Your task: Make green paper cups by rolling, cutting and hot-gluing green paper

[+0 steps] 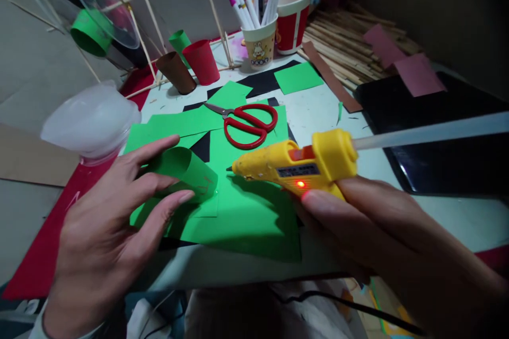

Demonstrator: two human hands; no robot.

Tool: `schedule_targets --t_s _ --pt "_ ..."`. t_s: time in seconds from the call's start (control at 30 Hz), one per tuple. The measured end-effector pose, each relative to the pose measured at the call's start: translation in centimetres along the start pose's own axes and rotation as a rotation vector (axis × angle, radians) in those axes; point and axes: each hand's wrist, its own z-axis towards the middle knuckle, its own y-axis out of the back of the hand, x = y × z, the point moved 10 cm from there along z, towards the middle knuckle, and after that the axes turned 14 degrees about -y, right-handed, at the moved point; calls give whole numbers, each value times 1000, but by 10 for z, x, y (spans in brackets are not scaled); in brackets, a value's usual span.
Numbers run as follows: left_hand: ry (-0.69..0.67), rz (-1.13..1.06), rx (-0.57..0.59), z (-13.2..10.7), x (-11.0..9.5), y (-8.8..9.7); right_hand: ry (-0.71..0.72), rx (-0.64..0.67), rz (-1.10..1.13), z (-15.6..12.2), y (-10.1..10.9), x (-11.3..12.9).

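Note:
My right hand (358, 222) is wrapped round a yellow hot glue gun (274, 161) with a lit red light and a long glue stick out of its back. The nozzle points left, a short way from a green paper tube (199, 177). That tube stands on a small green paper piece, and my left hand (119, 212) holds it with fingers inside and the thumb on the outer wall. Under both lie green paper sheets (254, 217). Red-handled scissors (250, 124) rest on the sheets beyond the glue gun.
Behind stand a brown paper tube (175, 73), a red one (201, 62), a cup of markers (259, 45) and a red cup (293, 21). A stick frame (137, 37) rises at back left. Wooden sticks (338, 37) and a black tablet-like slab (437, 137) lie right; a plastic bowl (91, 116) left.

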Motion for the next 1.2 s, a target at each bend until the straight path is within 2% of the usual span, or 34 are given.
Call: schedule_targets --t_s 0.03,0.1,0.27,0.43,0.67,0.8,0.9,1.1,1.2 --pt "-2 0 1 -1 2 1 82 -32 -16 0 -2 15" --pt "-35 -6 16 -4 6 2 138 -65 -76 1 -6 32" --pt "-155 -25 51 -12 14 2 201 5 -205 3 -19 49" --pt "-141 -29 16 -15 19 2 163 45 -202 12 -23 51" --pt "-151 -10 36 -12 14 1 77 145 -178 19 -32 52" --pt "-141 -1 35 -12 13 1 -68 143 -198 23 -30 42" --pt "-148 -1 42 -12 15 0 -112 137 -209 25 -29 39" --pt "-172 -13 45 -13 18 0 -102 103 -249 27 -27 38" --pt "-170 -17 20 -10 17 -1 34 67 -293 23 -27 49"
